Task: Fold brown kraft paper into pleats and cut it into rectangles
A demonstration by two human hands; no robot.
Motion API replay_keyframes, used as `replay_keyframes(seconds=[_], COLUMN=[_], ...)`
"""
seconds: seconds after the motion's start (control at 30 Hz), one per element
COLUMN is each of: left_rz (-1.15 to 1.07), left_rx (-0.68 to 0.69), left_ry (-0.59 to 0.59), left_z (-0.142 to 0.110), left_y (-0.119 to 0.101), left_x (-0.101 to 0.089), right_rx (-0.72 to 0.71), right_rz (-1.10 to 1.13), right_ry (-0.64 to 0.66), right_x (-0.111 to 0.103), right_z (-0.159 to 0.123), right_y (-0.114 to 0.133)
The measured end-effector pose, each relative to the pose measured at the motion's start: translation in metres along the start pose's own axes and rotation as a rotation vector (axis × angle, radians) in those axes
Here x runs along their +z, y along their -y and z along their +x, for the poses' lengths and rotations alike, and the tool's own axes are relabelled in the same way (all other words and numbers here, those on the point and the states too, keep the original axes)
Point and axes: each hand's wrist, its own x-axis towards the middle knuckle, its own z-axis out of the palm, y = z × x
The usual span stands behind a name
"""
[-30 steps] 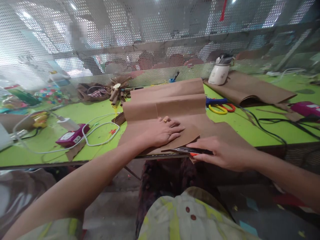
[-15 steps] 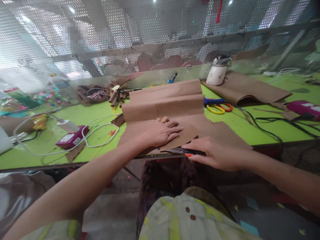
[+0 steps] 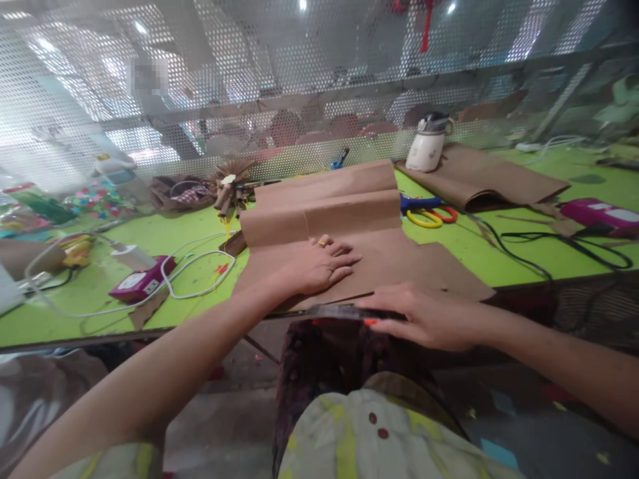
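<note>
A folded sheet of brown paper (image 3: 349, 219) lies on the green table (image 3: 190, 246) in front of me. My left hand (image 3: 319, 266), with a ring on one finger, presses flat on the paper, fingers stretched out. My right hand (image 3: 424, 313) grips a dark knife with an orange handle (image 3: 349, 313) at the table's near edge. Its blade lies flat along the paper's near edge, pointing left.
Blue, yellow and red scissors (image 3: 429, 211) lie right of the paper. Behind them are a white glue jug (image 3: 426, 143) and more brown sheets (image 3: 489, 179). A pink box with white cable (image 3: 142, 283) sits left, black cables (image 3: 544, 243) right. A perforated metal screen (image 3: 299, 80) backs the table.
The knife has slid left along the paper's near edge. The raised flap beside my left hand now lies flat. My left hand stays pressed in place.
</note>
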Motion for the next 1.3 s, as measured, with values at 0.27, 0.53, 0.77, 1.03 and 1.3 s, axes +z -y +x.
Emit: replay_keyframes(seconds=[0.27, 0.53, 0.77, 1.03, 1.3], left_rz=[-0.006, -0.040, -0.051, -0.152, -0.322], left_rx=[0.006, -0.022, -0.113, -0.145, -0.203], left_ry=[-0.008, -0.086, -0.141, -0.176, -0.269], left_z=[-0.001, -0.004, -0.008, -0.010, -0.010], left_y=[0.001, -0.001, -0.001, 0.000, 0.011], left_x=[0.001, -0.002, -0.002, -0.002, 0.005], right_rx=[-0.003, 0.436, 0.479, 0.033, -0.047], right_rz=[0.095, -0.266, -0.663, -0.390, -0.332], right_ry=[-0.071, -0.579, -0.563, -0.476, 0.030], right_x=[-0.020, -0.059, -0.053, -0.037, -0.054], right_z=[-0.024, -0.030, -0.033, 0.034, 0.091], right_y=[0.010, -0.151, -0.185, -0.091, -0.076])
